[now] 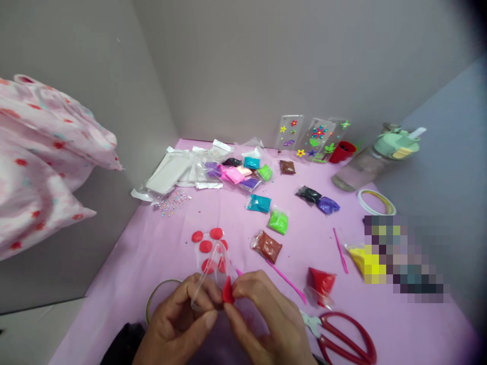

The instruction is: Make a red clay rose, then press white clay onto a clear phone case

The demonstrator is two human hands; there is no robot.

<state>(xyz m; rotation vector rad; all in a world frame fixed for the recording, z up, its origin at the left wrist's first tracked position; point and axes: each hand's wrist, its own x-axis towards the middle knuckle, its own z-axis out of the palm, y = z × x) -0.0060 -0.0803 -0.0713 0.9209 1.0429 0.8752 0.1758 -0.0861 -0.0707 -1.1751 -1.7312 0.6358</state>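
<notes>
Near the bottom centre, my left hand (182,314) has its fingers closed on a clear plastic piece (205,276) with rounded edges, held tilted. My right hand (266,314) pinches a small red clay piece (228,291) between thumb and forefinger, at the right edge of the clear piece. Just beyond my hands, several flattened red clay discs (206,246) lie on a clear sheet, partly seen through the held plastic. A pink tool (287,282) lies to the right of my right hand, and an opened red clay packet (321,285) is farther right.
Red-handled scissors (346,337) lie at the lower right. Brown (267,246), green (278,222) and blue (259,203) packets lie ahead. A bottle (359,165), red cup (342,151) and decorated clear cases (317,134) stand at the back right. Patterned fabric (41,167) hangs at left.
</notes>
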